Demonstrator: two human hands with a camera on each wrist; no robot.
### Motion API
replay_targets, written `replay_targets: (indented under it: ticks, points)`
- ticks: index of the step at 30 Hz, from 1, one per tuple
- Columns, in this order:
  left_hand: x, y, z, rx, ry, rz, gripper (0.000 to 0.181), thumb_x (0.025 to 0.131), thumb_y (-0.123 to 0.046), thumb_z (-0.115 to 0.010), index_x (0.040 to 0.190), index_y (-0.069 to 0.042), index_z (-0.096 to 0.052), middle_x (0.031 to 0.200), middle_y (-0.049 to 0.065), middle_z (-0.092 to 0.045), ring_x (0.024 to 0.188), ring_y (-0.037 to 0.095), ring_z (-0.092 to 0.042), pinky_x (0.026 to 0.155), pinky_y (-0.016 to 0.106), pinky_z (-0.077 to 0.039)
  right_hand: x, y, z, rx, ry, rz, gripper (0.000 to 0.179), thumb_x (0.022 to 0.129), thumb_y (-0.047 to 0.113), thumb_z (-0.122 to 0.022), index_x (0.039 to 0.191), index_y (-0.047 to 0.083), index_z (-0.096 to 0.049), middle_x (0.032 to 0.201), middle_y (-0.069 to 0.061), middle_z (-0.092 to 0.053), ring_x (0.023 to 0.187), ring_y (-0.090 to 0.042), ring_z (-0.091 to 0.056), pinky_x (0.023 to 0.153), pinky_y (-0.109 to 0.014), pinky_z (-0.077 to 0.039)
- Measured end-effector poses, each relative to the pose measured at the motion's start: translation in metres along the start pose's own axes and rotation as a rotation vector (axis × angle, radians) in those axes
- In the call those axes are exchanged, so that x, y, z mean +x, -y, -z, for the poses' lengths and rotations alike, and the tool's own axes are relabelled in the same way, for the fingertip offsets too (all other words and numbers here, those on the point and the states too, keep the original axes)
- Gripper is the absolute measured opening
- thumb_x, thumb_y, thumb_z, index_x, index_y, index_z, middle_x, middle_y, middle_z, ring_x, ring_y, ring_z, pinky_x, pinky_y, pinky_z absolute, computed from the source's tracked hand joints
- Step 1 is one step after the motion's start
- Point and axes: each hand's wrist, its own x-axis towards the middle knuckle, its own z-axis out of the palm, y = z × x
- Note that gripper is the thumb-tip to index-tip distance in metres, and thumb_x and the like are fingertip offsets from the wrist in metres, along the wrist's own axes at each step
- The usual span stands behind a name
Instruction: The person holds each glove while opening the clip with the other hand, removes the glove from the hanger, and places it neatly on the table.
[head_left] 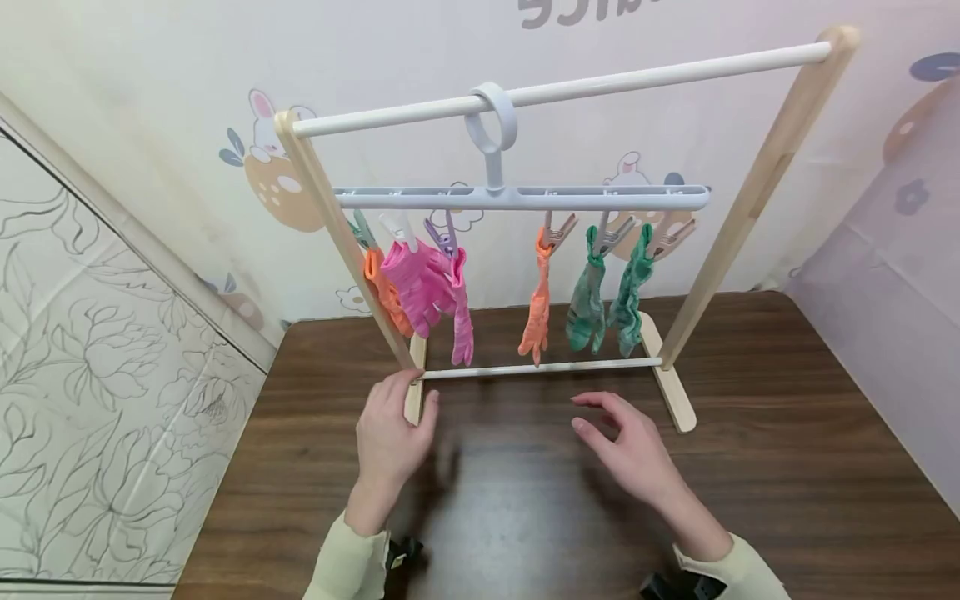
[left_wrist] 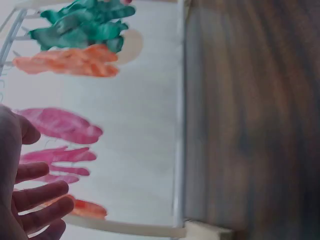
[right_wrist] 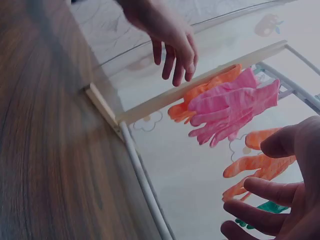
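Note:
A wooden rack with white rods (head_left: 570,87) carries a grey hanger (head_left: 600,198) hooked over its top rod. Small gloves dangle from the hanger's clips: an orange glove (head_left: 386,292) at the left end, two pink gloves (head_left: 420,287), another orange glove (head_left: 537,304) and two green gloves (head_left: 587,304). My left hand (head_left: 393,429), fingers loosely extended, overlaps the rack's left foot (head_left: 415,404) in the head view. In front of the lower rod hovers my right hand (head_left: 626,442), thumb and fingers apart, holding nothing. Both hands stay below the gloves.
The rack stands on a dark wooden table (head_left: 525,508). Its right foot (head_left: 671,387) lies to the right of my right hand. Behind rises a pale wall (head_left: 180,75) with printed rabbits; a flower-patterned panel (head_left: 97,417) is at the left.

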Motion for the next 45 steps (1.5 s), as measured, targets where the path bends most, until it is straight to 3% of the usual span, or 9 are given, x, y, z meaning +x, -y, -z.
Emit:
replay_targets:
  ticks: [9,17,24,31,35,38,45]
  points:
    - [0.034,0.015,0.02,-0.077,-0.162,0.033,0.022,0.089,-0.02,-0.066,0.104,-0.005,-0.07,0.091,0.009,-0.069,0.08,0.024,-0.064,0.068,0.043,-0.05,0.002,0.012,0.0,0.268,0.095,-0.09,0.022,0.098,0.014,-0.063,0.118,0.007,-0.067,0.116,-0.005,-0.068,0.107,-0.018,-0.061,0.085,-0.026,-0.051]
    - [0.078,0.014,0.038,-0.132,-0.279,0.029,0.022,0.091,-0.019,-0.066,0.102,0.0,-0.069,0.088,0.009,-0.069,0.072,0.023,-0.066,0.06,0.039,-0.051,0.004,0.014,-0.005,0.312,0.11,-0.078,0.018,0.097,0.013,-0.064,0.115,0.008,-0.068,0.112,-0.004,-0.069,0.102,-0.013,-0.062,0.084,-0.027,-0.052]
    - [0.107,0.009,0.044,-0.089,-0.3,0.029,0.026,0.092,-0.026,-0.067,0.1,-0.001,-0.069,0.086,0.011,-0.07,0.067,0.025,-0.065,0.059,0.043,-0.052,0.005,0.014,-0.007,0.309,0.128,-0.091,0.016,0.097,0.014,-0.064,0.111,0.009,-0.069,0.11,-0.003,-0.07,0.1,-0.015,-0.063,0.084,-0.028,-0.052]
    - [0.12,0.008,0.039,-0.009,-0.354,0.067,0.027,0.088,-0.03,-0.071,0.091,-0.003,-0.071,0.076,0.005,-0.07,0.061,0.023,-0.064,0.057,0.045,-0.048,0.004,0.016,-0.005,0.297,0.167,-0.137,0.015,0.098,0.018,-0.064,0.11,0.011,-0.07,0.11,-0.005,-0.07,0.097,-0.019,-0.064,0.081,-0.029,-0.052]
    - [0.124,0.005,0.038,0.048,-0.375,0.051,0.03,0.088,-0.034,-0.072,0.086,-0.004,-0.071,0.07,0.005,-0.069,0.057,0.022,-0.063,0.053,0.043,-0.045,0.005,0.017,-0.003,0.292,0.183,-0.164,0.016,0.099,0.019,-0.063,0.111,0.01,-0.07,0.112,-0.007,-0.07,0.096,-0.019,-0.064,0.081,-0.03,-0.052]
    - [0.126,0.002,0.038,0.1,-0.374,0.034,0.03,0.089,-0.035,-0.071,0.084,-0.005,-0.071,0.068,0.005,-0.068,0.057,0.023,-0.063,0.049,0.042,-0.043,0.005,0.017,-0.002,0.293,0.183,-0.166,0.016,0.099,0.019,-0.063,0.11,0.01,-0.07,0.113,-0.008,-0.07,0.096,-0.019,-0.064,0.081,-0.03,-0.052]
    - [0.129,-0.002,0.039,0.144,-0.348,0.06,0.027,0.088,-0.03,-0.07,0.079,-0.004,-0.072,0.065,0.006,-0.068,0.054,0.025,-0.063,0.045,0.043,-0.042,0.004,0.016,-0.003,0.301,0.182,-0.138,0.015,0.099,0.018,-0.063,0.108,0.01,-0.07,0.112,-0.007,-0.07,0.096,-0.025,-0.064,0.079,-0.029,-0.052]
